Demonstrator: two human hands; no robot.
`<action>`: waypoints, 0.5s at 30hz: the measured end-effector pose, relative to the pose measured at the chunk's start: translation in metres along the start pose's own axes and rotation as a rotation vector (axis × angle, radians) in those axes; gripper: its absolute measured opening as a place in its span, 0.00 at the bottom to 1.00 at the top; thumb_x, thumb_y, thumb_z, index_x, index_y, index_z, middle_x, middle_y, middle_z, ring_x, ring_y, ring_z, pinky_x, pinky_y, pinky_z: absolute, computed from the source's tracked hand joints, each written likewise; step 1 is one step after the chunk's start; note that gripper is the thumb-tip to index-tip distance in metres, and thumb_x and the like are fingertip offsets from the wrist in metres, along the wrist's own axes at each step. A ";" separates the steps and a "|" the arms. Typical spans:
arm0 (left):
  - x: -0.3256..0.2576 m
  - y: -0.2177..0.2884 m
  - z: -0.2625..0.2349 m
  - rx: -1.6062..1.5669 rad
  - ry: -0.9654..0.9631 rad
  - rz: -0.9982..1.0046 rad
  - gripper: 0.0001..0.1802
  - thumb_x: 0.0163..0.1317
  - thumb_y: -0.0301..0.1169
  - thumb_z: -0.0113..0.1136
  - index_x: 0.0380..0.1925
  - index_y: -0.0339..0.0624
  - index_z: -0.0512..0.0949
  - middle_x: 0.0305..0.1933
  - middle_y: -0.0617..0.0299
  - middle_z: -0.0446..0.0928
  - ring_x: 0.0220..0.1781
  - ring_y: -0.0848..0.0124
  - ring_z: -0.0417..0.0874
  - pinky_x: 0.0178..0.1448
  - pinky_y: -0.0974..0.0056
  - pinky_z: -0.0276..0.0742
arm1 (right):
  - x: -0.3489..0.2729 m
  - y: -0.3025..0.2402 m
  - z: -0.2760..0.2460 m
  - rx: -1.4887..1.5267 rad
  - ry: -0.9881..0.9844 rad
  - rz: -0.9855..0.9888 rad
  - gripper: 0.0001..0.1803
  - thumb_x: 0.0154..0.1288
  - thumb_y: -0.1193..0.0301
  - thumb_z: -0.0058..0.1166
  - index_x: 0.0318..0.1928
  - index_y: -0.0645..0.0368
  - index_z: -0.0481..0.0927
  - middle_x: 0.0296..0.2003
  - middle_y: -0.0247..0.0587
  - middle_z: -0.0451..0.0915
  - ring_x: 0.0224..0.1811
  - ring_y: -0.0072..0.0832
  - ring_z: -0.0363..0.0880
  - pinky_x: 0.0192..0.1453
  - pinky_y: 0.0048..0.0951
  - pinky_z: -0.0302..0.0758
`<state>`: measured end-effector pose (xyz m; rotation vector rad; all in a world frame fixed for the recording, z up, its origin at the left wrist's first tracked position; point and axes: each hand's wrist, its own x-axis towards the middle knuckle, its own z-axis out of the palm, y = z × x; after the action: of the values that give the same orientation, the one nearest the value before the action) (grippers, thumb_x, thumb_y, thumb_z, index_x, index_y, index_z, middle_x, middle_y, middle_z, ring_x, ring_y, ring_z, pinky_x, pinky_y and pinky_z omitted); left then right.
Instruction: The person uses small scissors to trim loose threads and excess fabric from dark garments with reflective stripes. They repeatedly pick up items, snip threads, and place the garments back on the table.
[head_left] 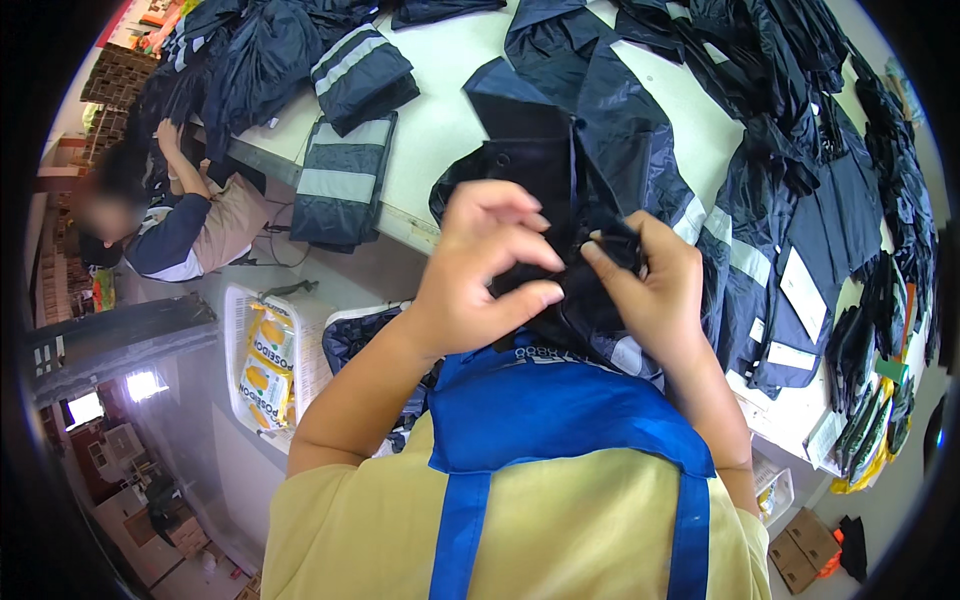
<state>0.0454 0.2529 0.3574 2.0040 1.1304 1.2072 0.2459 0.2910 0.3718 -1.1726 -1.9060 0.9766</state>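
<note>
A dark navy garment (640, 130) of thin shiny fabric lies on the table in front of me, its near end gathered against my blue apron (560, 410). A small round snap shows on a black flap (530, 180) of it. My left hand (490, 260) hovers over the left side of this flap, fingers curled and thumb apart, with nothing seen between them. On the right, my right hand (655, 285) pinches a fold of the garment between thumb and fingers. The exact part it grips is partly hidden.
Folded dark garments with grey stripes (345, 175) sit at the white table's (440, 110) left edge. More dark garments (770, 230) are heaped right. A white basket (240, 330) with yellow packets stands below left. Another person (190, 215) works at far left. Cardboard boxes (803, 550) stand lower right.
</note>
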 end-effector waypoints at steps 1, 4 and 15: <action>0.002 -0.004 0.000 -0.168 0.148 -0.110 0.21 0.52 0.34 0.69 0.42 0.41 0.70 0.52 0.52 0.64 0.48 0.67 0.74 0.46 0.65 0.79 | -0.001 -0.003 -0.001 -0.136 -0.008 -0.094 0.08 0.53 0.76 0.64 0.28 0.62 0.76 0.20 0.37 0.73 0.20 0.25 0.71 0.25 0.25 0.67; 0.017 -0.003 -0.011 -0.566 0.335 -0.387 0.27 0.57 0.32 0.65 0.51 0.40 0.61 0.42 0.55 0.71 0.38 0.73 0.75 0.36 0.70 0.77 | -0.005 0.001 0.012 -0.192 -0.043 -0.321 0.10 0.43 0.80 0.61 0.28 0.60 0.73 0.23 0.41 0.72 0.22 0.36 0.74 0.26 0.34 0.72; 0.021 0.001 -0.017 -0.529 0.230 -0.466 0.10 0.61 0.20 0.51 0.43 0.35 0.75 0.34 0.62 0.75 0.36 0.75 0.80 0.43 0.69 0.79 | 0.000 -0.003 -0.003 0.049 -0.326 -0.254 0.28 0.47 0.65 0.70 0.49 0.57 0.73 0.34 0.41 0.75 0.27 0.31 0.76 0.30 0.29 0.74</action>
<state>0.0362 0.2712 0.3749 1.1562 1.1485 1.3270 0.2471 0.2906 0.3754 -0.7524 -2.2060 1.1157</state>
